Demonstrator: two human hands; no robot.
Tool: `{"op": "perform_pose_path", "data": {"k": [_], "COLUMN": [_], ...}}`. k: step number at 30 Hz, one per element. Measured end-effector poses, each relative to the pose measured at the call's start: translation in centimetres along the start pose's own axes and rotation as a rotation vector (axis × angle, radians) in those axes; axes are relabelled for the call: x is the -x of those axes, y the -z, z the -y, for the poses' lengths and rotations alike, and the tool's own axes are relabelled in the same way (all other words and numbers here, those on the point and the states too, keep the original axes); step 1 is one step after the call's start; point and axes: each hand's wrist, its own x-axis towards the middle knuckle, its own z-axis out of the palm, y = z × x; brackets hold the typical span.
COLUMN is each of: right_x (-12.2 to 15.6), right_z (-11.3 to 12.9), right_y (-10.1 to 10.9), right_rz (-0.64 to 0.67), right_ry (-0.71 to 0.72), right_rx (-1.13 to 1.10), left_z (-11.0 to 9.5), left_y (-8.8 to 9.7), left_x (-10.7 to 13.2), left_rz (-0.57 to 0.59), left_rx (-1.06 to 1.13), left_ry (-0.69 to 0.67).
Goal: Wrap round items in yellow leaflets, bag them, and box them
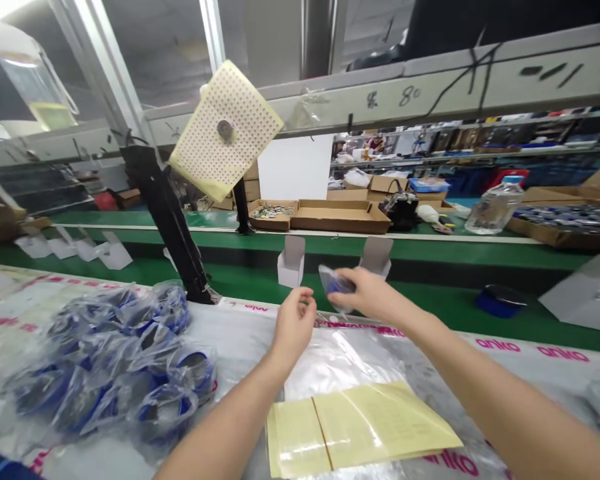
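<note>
My right hand (367, 291) is closed on a bagged blue ring-shaped item (339, 287), wrapped in clear plastic, and holds it over the near edge of the green conveyor belt. To its left, my left hand (296, 320) is raised with loosely curled fingers, a small gap between thumb and fingertips, and nothing visible in them. Behind the hands stand two open white boxes, one (291, 263) past my left hand and the other (377, 253) partly hidden by my right hand. A heap of bagged blue ring-shaped items (125, 360) lies left of my left forearm.
Yellow sheets (360, 427) with a brown band lie on the plastic-covered table (220, 407). A black post (165, 220) rises at the left, with a hanging sticker sheet (227, 130). On the belt (440, 293) sit an unbagged blue ring (500, 301) and more white boxes (587, 293).
</note>
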Motion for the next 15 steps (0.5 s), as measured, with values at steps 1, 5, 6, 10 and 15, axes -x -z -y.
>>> {"op": "perform_pose_path", "data": {"k": [1,5,6,10,15], "right_x": [-1.4,-7.1,-8.3,-11.3,-11.7], "right_z": [1.0,5.3,6.1,7.2,6.7], "right_y": [0.4,0.4,0.0,-2.8,-5.6], "right_rz": [-0.073,-0.271,-0.271,-0.228,-0.184], "right_ry": [0.017,0.116,0.133,0.151,0.144], "right_rx": [-0.006,0.111,0.158,0.302,0.490], "left_z": [1.0,3.9,4.2,4.6,4.5], "left_y": [0.2,0.2,0.2,0.1,0.3], "left_x": [0.2,0.7,0.8,0.9,0.9], "left_rz": [-0.003,0.015,0.025,0.050,0.059], "left_rx": [0.000,-0.005,-0.003,0.001,0.000], "left_ry": [0.033,0.079,0.074,0.061,0.059]}}
